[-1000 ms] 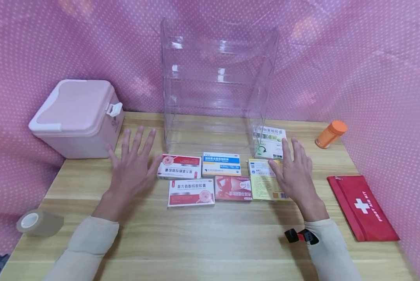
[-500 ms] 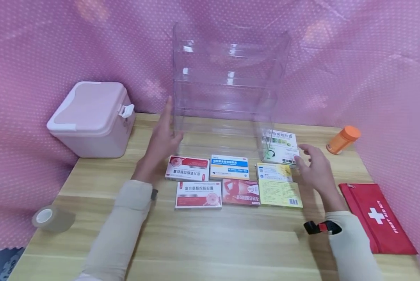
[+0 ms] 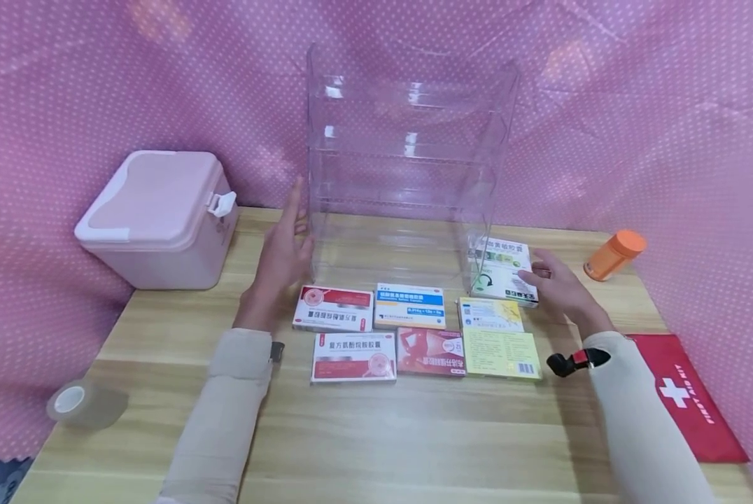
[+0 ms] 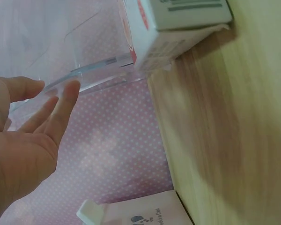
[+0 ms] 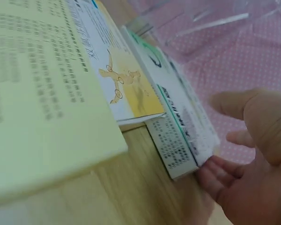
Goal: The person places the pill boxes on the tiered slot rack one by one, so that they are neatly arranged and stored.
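Observation:
A clear acrylic shelf rack (image 3: 404, 159) stands at the back. My left hand (image 3: 282, 252) is at its left side, fingers extended; in the left wrist view the fingertips (image 4: 71, 89) overlap the rack's edge. My right hand (image 3: 562, 283) is beside a white-and-green medicine box (image 3: 502, 285) at the rack's front right corner. Its lower fingers meet the box's end in the right wrist view, the thumb apart above. In front lie two red-and-white boxes (image 3: 354, 358), a blue-and-white box (image 3: 410, 306), a red box (image 3: 430, 351), a yellow-and-white box (image 3: 490, 315) and a pale yellow box (image 3: 501, 352).
A pink lidded medicine chest (image 3: 150, 199) stands at the back left, with a roll of tape (image 3: 93, 404) nearer the front. To the right are an orange bottle (image 3: 614, 255) and a red first aid pouch (image 3: 698, 402). A pink dotted curtain (image 3: 635, 126) surrounds the table.
Both hands were spread over the table at first. The left has gone right and back to the rack's side, and the right has shifted right to the white-and-green box.

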The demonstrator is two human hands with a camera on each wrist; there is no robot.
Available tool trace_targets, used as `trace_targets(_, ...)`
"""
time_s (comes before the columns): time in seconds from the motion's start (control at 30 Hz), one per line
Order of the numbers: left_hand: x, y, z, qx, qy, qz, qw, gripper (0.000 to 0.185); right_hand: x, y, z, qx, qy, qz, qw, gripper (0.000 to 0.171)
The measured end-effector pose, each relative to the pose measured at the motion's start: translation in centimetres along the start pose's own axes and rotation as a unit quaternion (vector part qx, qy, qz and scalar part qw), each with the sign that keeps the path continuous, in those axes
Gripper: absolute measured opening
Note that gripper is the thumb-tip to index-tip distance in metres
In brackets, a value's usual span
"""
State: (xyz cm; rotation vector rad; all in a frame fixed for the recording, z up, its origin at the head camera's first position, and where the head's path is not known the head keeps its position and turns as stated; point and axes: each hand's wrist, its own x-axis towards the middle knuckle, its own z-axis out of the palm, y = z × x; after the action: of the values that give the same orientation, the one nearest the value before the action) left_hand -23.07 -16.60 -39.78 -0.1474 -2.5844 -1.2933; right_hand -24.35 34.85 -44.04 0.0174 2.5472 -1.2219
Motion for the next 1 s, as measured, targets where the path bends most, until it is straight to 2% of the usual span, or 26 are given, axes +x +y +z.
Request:
trace_targets(0.2, -0.2, -0.3, 0.3, 0.006, -0.012, 0.002, 0.9999, 0.101, 1.9, 0.4, 0.3, 0.025, -0.018, 0.012, 0.999, 0.095)
trace_targets(0.43, -0.7, -0.8, 0.2, 0.010, -0.001, -0.003, 0.9999, 0.098, 2.5, 0.4, 0.0, 0.021, -0.039, 0.008, 0.999, 0.091)
trace_targets(0.67, -0.8, -0.8, 0.2, 0.000, 0.001, 0.004, 1.0000, 0.100, 3.1, 0.4, -0.8, 0.049, -0.076, 0.027, 0.996, 0.110)
trace_targets(0.8, -0.9, -0.7, 0.3, 0.004, -0.004, -0.006, 1.0000, 0.099, 3.6, 0.2, -1.2, 0.039, -0.086, 0.049, 0.994, 0.102)
trace_targets(1.0, -0.8, -0.6, 0.3, 0.010, 0.000, 0.001, 0.9999, 0.097, 4.3, -0.3, -1.3, -0.016, -0.065, 0.064, 0.996, 0.090)
